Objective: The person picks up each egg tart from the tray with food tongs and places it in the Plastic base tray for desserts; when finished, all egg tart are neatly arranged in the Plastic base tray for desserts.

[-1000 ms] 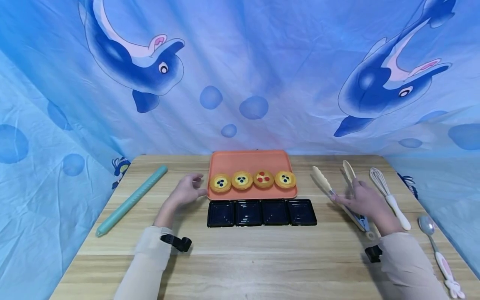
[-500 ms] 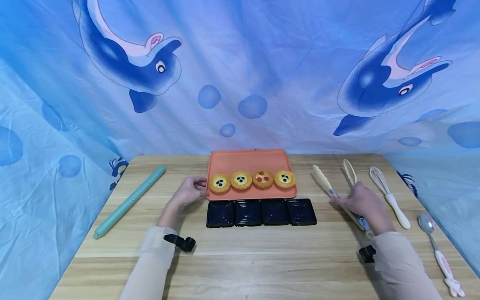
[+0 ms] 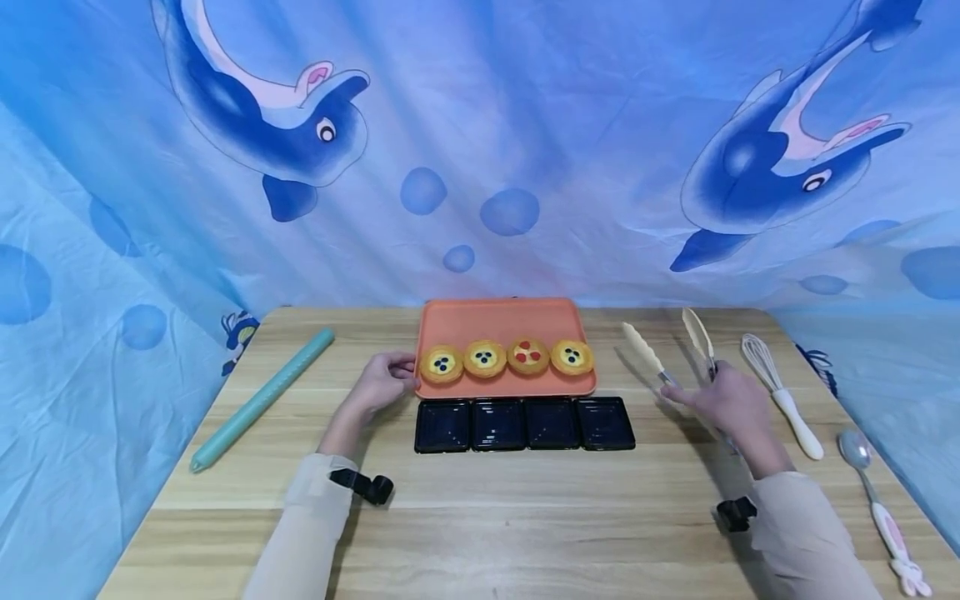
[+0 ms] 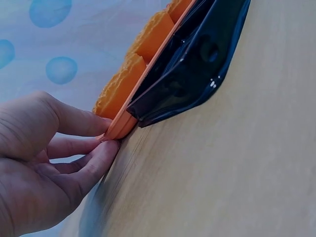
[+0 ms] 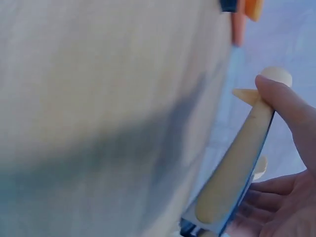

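My left hand pinches the near left corner of a salmon-orange tray, thumb on top and fingers beneath the rim in the left wrist view. Along the tray's near half sits a row of several egg tarts: blueberry tarts and one with red pieces. Directly in front of the tray stand several black square dishes, side by side. On the right, my right hand grips food tongs with cream tips, which are spread apart and point toward the back. The right wrist view shows the thumb along one tong arm.
A green rolling pin lies slanted at the left. Right of the tongs are a white-handled whisk and a spoon with a rabbit handle. A blue dolphin-print curtain hangs behind the wooden table.
My left hand has moved right onto the tray's corner and taken hold of it. The right hand has closed round the tongs and raised them from the tabletop.
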{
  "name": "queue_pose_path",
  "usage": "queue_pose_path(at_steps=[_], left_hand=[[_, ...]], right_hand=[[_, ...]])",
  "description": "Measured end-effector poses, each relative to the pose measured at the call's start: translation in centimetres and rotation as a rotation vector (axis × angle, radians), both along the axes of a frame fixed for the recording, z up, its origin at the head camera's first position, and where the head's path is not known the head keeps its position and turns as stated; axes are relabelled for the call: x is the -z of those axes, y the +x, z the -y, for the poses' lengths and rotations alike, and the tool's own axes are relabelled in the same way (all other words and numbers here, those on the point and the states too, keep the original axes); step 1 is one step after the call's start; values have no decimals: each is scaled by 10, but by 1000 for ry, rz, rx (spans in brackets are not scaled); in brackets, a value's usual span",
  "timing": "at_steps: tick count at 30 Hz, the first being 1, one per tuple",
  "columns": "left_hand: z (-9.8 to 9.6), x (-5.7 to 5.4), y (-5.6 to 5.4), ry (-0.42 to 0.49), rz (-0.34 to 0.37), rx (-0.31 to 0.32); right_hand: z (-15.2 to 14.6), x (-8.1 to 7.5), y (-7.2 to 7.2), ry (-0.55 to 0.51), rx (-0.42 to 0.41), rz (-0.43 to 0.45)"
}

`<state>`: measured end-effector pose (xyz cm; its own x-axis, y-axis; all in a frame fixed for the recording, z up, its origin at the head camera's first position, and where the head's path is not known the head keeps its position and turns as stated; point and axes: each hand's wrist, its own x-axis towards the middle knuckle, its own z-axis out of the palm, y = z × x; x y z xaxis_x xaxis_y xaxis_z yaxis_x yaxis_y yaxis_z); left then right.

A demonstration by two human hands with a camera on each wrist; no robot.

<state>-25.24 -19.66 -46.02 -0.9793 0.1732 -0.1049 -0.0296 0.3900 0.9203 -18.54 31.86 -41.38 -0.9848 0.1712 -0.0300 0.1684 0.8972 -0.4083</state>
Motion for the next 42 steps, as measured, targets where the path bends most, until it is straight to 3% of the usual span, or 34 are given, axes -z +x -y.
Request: queue_pose_path(at_steps=[4,9,13,18,22,33,42], left_hand=[[4,1,2,1,-4,-10],[6,2,2,-5,-7,-22],[5,1,4,-9,-9,-28],[4,2,6,-4,-14,-34],[4,4,5,-4,-14,-30],[1,5,3,16,-17,-31],[0,3,4,31,-14,-38]], right_hand=[[6,-15,1,-6,-23,-117],[10,-32,2,62,-55,-177],[14,-39,0,76,-109,-190],[20,-43,-5,-2,-212,-139],[24,-41,-9,-65,-272,-92],[35,-20,-21,-41,-366,-10],[38,-9,-28,-47,-433,-15]])
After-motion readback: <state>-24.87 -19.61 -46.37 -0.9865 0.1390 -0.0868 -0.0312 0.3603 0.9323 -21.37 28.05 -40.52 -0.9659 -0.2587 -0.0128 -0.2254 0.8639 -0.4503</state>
